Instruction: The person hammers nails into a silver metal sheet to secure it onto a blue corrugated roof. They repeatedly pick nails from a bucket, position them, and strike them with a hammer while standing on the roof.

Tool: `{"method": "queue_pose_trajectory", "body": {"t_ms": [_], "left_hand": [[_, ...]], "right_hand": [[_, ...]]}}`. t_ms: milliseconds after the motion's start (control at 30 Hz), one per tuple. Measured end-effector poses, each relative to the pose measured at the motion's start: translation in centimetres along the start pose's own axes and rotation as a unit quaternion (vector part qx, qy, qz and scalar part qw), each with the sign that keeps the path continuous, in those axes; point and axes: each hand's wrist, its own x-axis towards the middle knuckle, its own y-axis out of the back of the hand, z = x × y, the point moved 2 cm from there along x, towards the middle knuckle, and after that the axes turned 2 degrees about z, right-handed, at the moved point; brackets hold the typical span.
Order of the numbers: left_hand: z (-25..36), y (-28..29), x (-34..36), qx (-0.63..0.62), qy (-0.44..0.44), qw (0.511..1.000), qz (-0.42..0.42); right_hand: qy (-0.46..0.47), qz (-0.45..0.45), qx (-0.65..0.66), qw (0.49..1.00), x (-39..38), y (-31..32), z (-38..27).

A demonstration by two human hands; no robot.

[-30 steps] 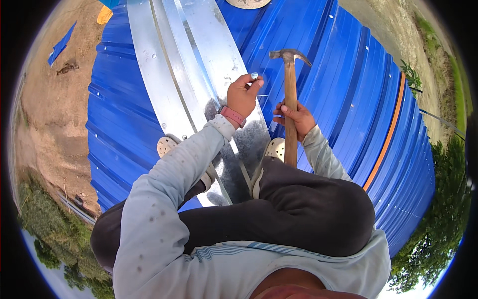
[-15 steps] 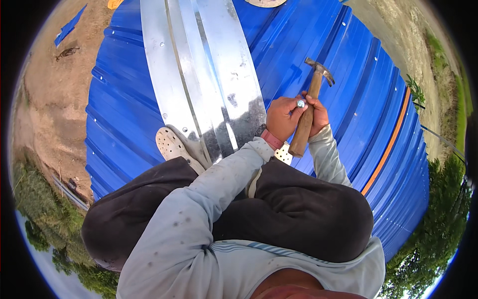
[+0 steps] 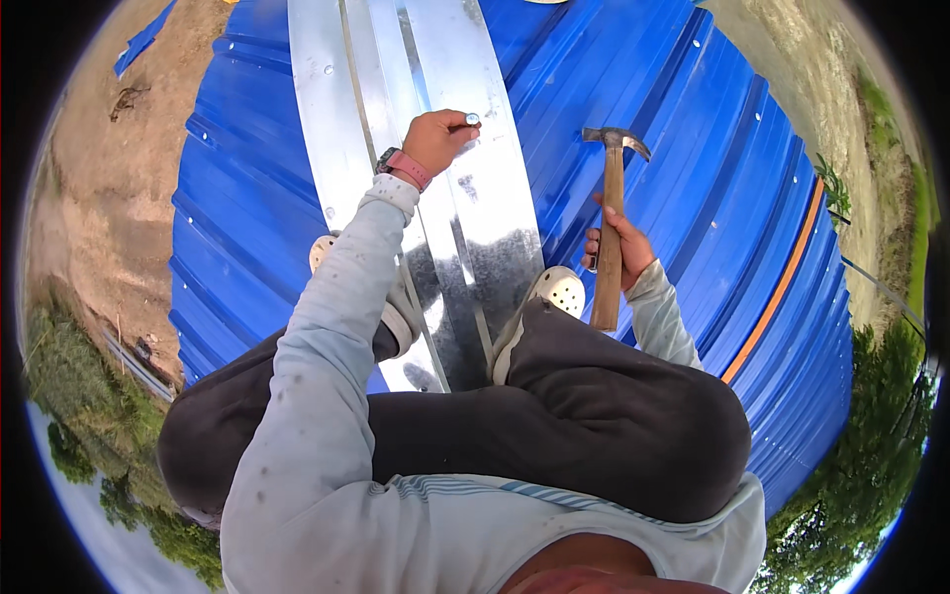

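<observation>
My left hand (image 3: 435, 144), with a watch and a pink band at the wrist, is out over the shiny metal ridge sheet (image 3: 455, 84). Its fingers pinch a roofing nail (image 3: 472, 120), whose round pale head shows at the fingertips; the shank is mostly hidden. To the right, my right hand (image 3: 629, 249) is closed round the wooden handle of a claw hammer (image 3: 614, 193). The hammer stands nearly upright in the picture, head toward the far side. Something small and metallic shows by the right fingers, too small to make out.
Blue ribbed roofing (image 3: 683, 178) spreads on both sides of the metal sheet, dotted with fasteners. Pale clogs (image 3: 560, 291) are on my feet beside the sheet. An orange strip (image 3: 777, 287) runs along the right. Bare ground (image 3: 109, 188) lies past the roof's left edge.
My left hand has moved away from the hammer, left and farther out over the metal sheet, with the nail. My right hand keeps the hammer, now tilted more upright. My right foot shows more.
</observation>
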Motion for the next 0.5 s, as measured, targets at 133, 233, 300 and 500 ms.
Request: {"method": "queue_pose_trajectory", "body": {"t_ms": [133, 233, 300, 500], "left_hand": [[-0.5, 0.7, 0.3, 0.134, -0.050, 0.988, -0.059], [-1.4, 0.5, 0.0, 0.228, -0.125, 0.963, -0.076], [-2.0, 0.4, -0.3, 0.239, -0.145, 0.958, -0.061], [-2.6, 0.7, -0.3, 0.225, -0.146, 0.961, -0.067]], "right_hand": [[-0.038, -0.019, -0.027, 0.999, -0.8, 0.1, 1.1], [-0.058, -0.044, -0.020, 0.997, 0.0, 1.3, 1.6], [-0.072, -0.045, -0.005, 0.996, 0.4, 2.0, 1.3], [-0.058, -0.051, -0.017, 0.997, 0.8, 3.4, 1.5]]}}
